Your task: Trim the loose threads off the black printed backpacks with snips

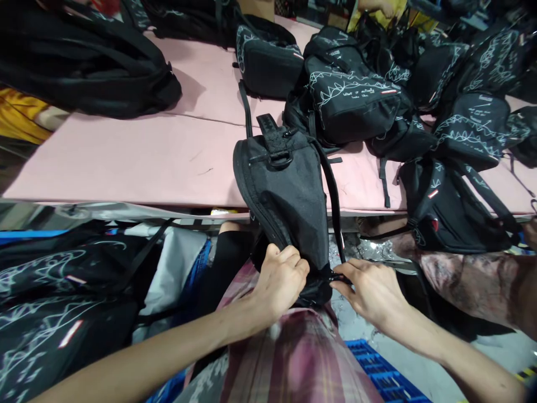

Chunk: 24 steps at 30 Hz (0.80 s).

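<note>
A black backpack (300, 193) rests partly on the pink table edge and partly against my lap, its top handle pointing away from me. My left hand (283, 277) is closed in a fist on its lower left edge, gripping the fabric. With thumb and fingers pinched, my right hand (369, 285) holds a black strap (334, 207) near its lower end, at the bag's lower right corner. The strap runs from there up the right side to the top. What lies under my left fist is hidden.
Several black backpacks with white line drawings (352, 92) crowd the right of the pink table (138, 162). More backpacks (54, 302) lie low at my left. A dark backpack (100, 67) lies at the upper left, near another person's yellow sleeve (20, 115). A blue crate (381, 372) stands below.
</note>
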Each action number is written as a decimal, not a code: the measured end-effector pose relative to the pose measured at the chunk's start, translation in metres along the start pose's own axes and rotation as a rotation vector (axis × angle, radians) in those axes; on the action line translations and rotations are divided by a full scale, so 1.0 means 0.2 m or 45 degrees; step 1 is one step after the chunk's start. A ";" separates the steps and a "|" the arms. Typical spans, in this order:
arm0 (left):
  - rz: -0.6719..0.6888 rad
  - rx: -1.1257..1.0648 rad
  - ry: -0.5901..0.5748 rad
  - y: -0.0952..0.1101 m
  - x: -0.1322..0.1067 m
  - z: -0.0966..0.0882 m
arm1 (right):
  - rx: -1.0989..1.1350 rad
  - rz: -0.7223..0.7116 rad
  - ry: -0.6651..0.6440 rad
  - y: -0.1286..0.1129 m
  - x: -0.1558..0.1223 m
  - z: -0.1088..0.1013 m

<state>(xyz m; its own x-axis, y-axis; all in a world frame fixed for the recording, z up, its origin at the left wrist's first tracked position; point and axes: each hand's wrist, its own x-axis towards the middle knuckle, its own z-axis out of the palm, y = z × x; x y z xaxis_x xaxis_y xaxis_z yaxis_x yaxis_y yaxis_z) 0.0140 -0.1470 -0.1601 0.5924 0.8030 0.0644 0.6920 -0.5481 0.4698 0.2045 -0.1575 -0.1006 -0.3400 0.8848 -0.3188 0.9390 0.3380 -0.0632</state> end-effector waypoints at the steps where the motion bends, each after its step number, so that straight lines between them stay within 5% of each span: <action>1: 0.003 0.023 0.004 0.00 0.00 0.01 | -0.045 -0.002 -0.043 -0.02 0.01 -0.03; 7: -0.001 0.060 0.054 0.01 -0.02 0.03 | -0.189 -0.037 -0.195 -0.11 0.08 -0.13; 15: -0.015 -0.002 0.121 0.00 -0.02 0.03 | -0.231 -0.030 -0.236 -0.16 0.11 -0.13; 24: -0.044 -0.018 0.065 -0.01 -0.03 0.03 | -0.008 0.133 -0.235 -0.06 0.10 -0.14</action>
<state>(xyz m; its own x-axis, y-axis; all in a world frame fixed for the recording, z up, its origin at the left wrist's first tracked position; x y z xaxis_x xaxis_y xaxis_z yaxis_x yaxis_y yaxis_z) 0.0120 -0.1514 -0.1674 0.5461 0.8326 0.0924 0.7055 -0.5165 0.4852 0.1842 -0.1349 -0.0805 -0.2247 0.8416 -0.4912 0.9682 0.2498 -0.0149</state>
